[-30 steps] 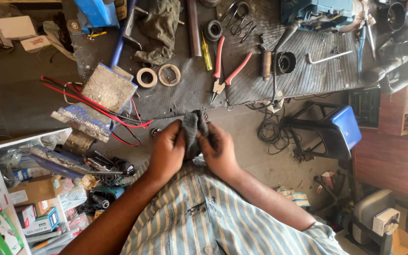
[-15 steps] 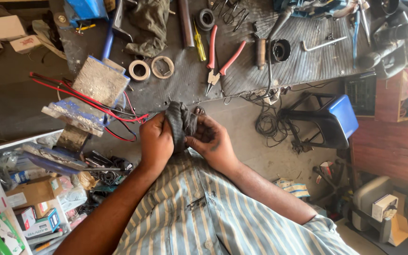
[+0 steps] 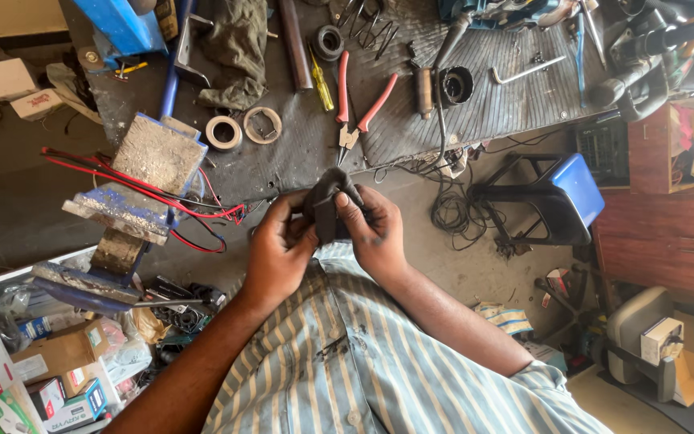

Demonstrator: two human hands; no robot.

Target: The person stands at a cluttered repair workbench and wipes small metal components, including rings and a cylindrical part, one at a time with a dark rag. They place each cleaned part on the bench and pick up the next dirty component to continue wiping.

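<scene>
Fingers (image 3: 345, 210) of both hands are closing together on a dark folded piece of cloth or rubber (image 3: 329, 201), held above the near edge of the workbench (image 3: 299, 153), just in front of the striped shirt (image 3: 363, 354).

Held piece: black, limp, creased, arching over at the top; its exact kind cannot be told. Left hand (image 3: 279, 253) is gripping it from the left side, thumb pressing inward. Right hand (image 3: 375, 233) is pinching it from the right, forefinger lying along its front.

Bench items lying near: red-handled pliers (image 3: 359, 112), two tape rolls (image 3: 242, 128), yellow-handled screwdriver (image 3: 320, 80), blue bench vise (image 3: 134, 193) with red and black wires (image 3: 162, 201) trailing across it.

Containers: cardboard boxes (image 3: 50, 362) are sitting low at the left, crowded among small printed cartons and plastic bags; a small open carton (image 3: 672, 358) is resting at lower right, holding a pale boxed part. Blue stool (image 3: 556, 201) is standing beside the bench.
</scene>
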